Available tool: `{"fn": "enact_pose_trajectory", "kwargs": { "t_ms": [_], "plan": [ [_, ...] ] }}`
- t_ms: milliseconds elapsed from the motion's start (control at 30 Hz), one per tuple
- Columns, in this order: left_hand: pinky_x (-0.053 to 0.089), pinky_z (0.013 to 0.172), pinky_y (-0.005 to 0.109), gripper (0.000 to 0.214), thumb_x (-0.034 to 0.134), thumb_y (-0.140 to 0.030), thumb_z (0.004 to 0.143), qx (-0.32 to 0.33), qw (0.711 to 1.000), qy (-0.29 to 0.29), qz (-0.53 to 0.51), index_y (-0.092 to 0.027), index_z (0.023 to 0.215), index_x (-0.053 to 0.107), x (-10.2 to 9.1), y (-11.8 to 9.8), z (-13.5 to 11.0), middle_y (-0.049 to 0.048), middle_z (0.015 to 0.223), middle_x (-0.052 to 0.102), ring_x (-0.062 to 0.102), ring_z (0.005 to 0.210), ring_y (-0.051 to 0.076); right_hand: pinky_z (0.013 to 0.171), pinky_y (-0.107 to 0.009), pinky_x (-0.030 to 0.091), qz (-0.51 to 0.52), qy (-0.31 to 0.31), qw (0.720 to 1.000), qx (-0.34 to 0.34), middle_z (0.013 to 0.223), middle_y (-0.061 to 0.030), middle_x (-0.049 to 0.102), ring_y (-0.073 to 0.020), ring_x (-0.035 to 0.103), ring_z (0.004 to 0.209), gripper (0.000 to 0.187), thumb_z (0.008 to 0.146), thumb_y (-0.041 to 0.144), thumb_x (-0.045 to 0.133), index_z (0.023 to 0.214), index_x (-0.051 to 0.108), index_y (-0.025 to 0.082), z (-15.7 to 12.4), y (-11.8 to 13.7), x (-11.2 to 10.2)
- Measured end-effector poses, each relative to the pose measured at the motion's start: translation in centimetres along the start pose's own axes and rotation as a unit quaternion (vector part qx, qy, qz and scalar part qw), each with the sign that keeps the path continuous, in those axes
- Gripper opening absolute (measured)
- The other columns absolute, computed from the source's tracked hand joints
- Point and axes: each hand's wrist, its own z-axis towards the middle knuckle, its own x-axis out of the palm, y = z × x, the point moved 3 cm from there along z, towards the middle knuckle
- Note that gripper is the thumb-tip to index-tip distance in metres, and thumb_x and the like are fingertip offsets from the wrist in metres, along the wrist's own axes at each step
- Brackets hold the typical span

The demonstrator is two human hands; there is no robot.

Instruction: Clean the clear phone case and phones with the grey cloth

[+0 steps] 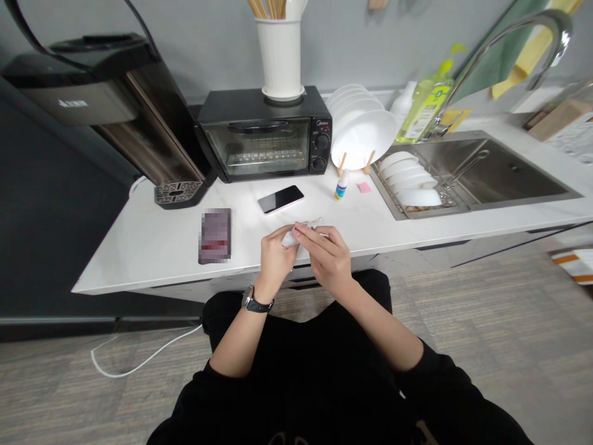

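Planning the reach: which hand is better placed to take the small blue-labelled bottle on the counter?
Right, probably. The right hand sits nearly below the small blue-labelled bottle, while the left hand is farther off. Both hands are on the small white object, so one must release it.

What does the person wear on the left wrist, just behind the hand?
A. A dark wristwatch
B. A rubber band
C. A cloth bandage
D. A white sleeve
A. A dark wristwatch is strapped on the left wrist, just behind the left hand, which holds a small white item together with the right hand.
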Motion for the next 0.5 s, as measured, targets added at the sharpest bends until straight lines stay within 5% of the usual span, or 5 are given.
{"fn": "enact_pose_trajectory", "kwargs": {
  "t_ms": [333,500],
  "plan": [
    [0.062,0.083,0.024,0.023,0.065,-0.012,0.1,0.006,0.999,0.016,-0.046,-0.016,0.081,0.077,-0.1,-0.3,0.2,0.0089,0.095,0.084,0.08,0.086,0.017,0.086,-0.045,0.065,-0.041,-0.028,0.999,0.016,0.142,-0.0039,0.077,-0.0233,0.072,0.112,0.068,0.104,0.0,0.053,0.16,0.053,0.039,0.0,-3.5,-0.8],
    [0.061,0.081,0.023,0.024,0.065,-0.011,0.1,0.0,0.999,0.009,-0.04,-0.017,0.079,0.076,0.1,-0.5,0.3,0.0079,0.093,0.084,0.079,0.085,0.016,0.087,-0.045,0.065,-0.042,-0.037,0.998,0.028,0.143,-0.0054,0.076,-0.024,0.072,0.116,0.066,0.104,0.001,0.051,0.159,0.054,0.037,-0.1,-2.9,-0.5]
  ]
}}
